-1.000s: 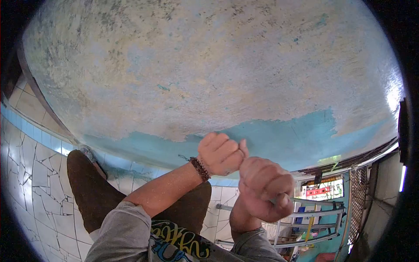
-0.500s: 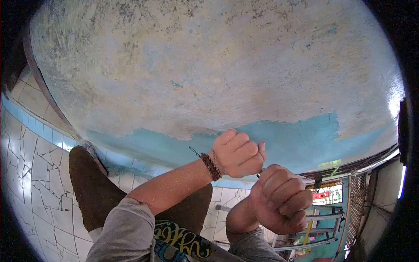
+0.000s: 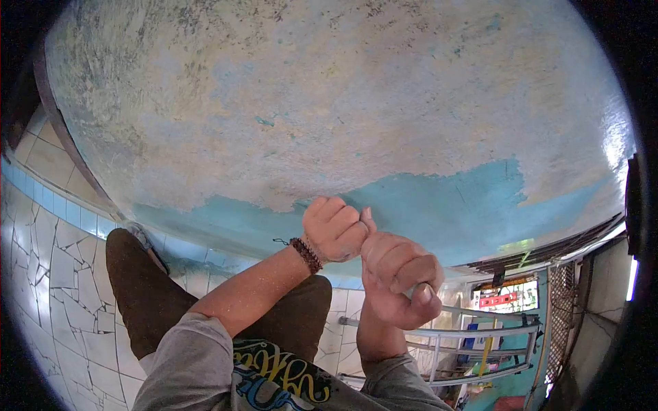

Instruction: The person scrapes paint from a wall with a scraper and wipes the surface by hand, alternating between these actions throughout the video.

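Note:
Both my hands are in front of a wall (image 3: 329, 130) with a mottled grey-beige surface above and a ragged-edged band of teal paint (image 3: 439, 212) below. My left hand (image 3: 336, 229), a dark braided bracelet on its wrist, is closed in a fist near the upper edge of the teal band. Its thumb points up. Against it on the right is my right hand (image 3: 401, 277), also closed, with the fingers curled. Whatever the fists may hold is hidden inside the fingers.
White cracked-pattern floor tiles (image 3: 75, 288) lie at lower left, with a light-blue tile strip (image 3: 68, 205) along them. My knee in brown trousers (image 3: 144, 294) is close to the wall. A metal ladder (image 3: 473, 335) is at lower right. A dark edge (image 3: 65, 130) bounds the wall on the left.
Both hands have shifted left together across the teal band, staying closed and touching. The view has moved slightly, and more of the ladder shows at right.

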The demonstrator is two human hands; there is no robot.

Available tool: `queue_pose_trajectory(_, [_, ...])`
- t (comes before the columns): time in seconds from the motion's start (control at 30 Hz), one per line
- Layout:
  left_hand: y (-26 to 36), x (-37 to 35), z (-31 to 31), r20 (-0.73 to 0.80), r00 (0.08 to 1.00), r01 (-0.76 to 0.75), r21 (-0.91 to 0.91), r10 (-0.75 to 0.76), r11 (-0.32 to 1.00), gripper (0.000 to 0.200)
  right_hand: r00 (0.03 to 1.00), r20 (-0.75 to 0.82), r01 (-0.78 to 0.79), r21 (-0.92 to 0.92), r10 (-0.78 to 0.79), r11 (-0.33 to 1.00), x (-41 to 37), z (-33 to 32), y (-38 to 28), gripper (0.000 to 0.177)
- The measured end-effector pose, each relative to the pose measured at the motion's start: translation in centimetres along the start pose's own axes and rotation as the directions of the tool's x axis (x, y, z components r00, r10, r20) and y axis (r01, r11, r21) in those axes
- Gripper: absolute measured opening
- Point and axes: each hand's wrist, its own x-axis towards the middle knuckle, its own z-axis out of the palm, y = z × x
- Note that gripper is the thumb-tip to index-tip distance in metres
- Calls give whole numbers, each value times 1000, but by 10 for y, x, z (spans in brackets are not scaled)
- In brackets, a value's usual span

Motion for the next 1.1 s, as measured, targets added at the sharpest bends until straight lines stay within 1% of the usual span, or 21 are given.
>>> queue_pose_trajectory(0.03, [3, 2, 1, -14, 1000, -24, -37, 23, 999, 38, 999, -27, 16, -57, -17, 998, -3, -1, -5, 30])
queue_pose_trajectory(0.1, [12, 11, 9, -43, 997, -68, -99, 64, 993, 38, 998, -11, 69, -4, -69, 998, 2, 0, -19, 28])
queue_pose_trajectory(0.13, [11, 17, 11, -48, 996, -83, -88, 79, 993, 38, 996, -3, 95, 23, -95, 995, 6, 2, -26, 27])
queue_pose_trajectory(0.2, [13, 24, 15, -51, 994, -96, -92, 92, 991, 38, 987, -31, 159, 134, -157, 978, 8, -4, -16, 27])
queue_pose_trajectory(0.23, [12, 15, 15, -35, 998, -54, -65, 52, 996, 37, 996, -75, 63, 132, -53, 989, 1, -10, -10, 28])
queue_pose_trajectory(0.3, [2, -4, 8, 0, 1000, 3, -11, -3, 1000, 35, 976, -173, -105, 152, 131, 983, -11, -15, 4, 33])
queue_pose_trajectory(0.4, [4, -12, 6, 46, 999, -13, -47, 15, 999, 38, 983, -119, -123, 139, 140, 983, -9, -16, -1, 34])
queue_pose_trajectory(0.47, [15, 10, 13, -8, 998, -69, -83, 68, 994, 38, 996, -89, -14, 169, 30, 985, -9, -23, -9, 32])
queue_pose_trajectory(0.5, [17, 18, 16, -34, 995, -102, -107, 99, 989, 38, 999, -44, 31, 172, -24, 985, 2, -17, -15, 30])
queue_pose_trajectory(0.53, [14, 16, 16, -19, 996, -93, -81, 91, 992, 38, 997, -2, 74, 169, -75, 983, 9, -14, -19, 29])
queue_pose_trajectory(0.57, [13, 11, 16, -9, 997, -80, -58, 79, 995, 38, 997, -44, 74, 153, -68, 985, 9, -13, -16, 32])
queue_pose_trajectory(0.67, [4, -10, 10, 37, 998, -53, -29, 54, 998, 32, 999, -15, 33, -60, -34, 998, -7, -13, -2, 33])
queue_pose_trajectory(0.7, [3, -10, 4, 65, 997, -44, -20, 45, 999, 30, 1000, 18, -8, -33, 9, 999, -8, -16, -1, 32])
queue_pose_trajectory(0.8, [11, -5, 8, 29, 999, -40, -109, 43, 993, 38, 999, -40, 18, 9, -17, 1000, -4, -12, -10, 32])
queue_pose_trajectory(0.83, [12, 1, 10, 11, 998, -59, -105, 60, 993, 37, 994, -79, 72, 29, -69, 997, -7, -14, -14, 30])
queue_pose_trajectory(0.9, [13, 11, 15, -24, 995, -97, -111, 94, 989, 37, 988, -99, 120, 29, -117, 992, -4, -11, -7, 29])
queue_pose_trajectory(0.93, [11, 2, 12, 5, 997, -72, -76, 72, 995, 37, 984, -108, 145, 22, -141, 989, -5, -11, -5, 29])
queue_pose_trajectory(0.97, [3, -11, 8, 29, 998, -55, -42, 57, 998, 37, 988, -156, 8, -2, -8, 1000, -12, -12, -5, 32])
queue_pose_trajectory(1.0, [-1, -12, 4, 55, 998, -44, -9, 44, 999, 37, 972, -200, -130, -12, 125, 991, -18, -13, -5, 36])
queue_pose_trajectory(1.07, [-1, -14, 4, 59, 998, -37, -17, 38, 999, 36, 984, -33, -166, 141, 172, 976, -12, -18, 5, 38])
queue_pose_trajectory(1.1, [0, -11, 1, 60, 998, -30, -15, 30, 999, 36, 987, -32, -149, 137, 155, 979, -10, -17, 3, 41])
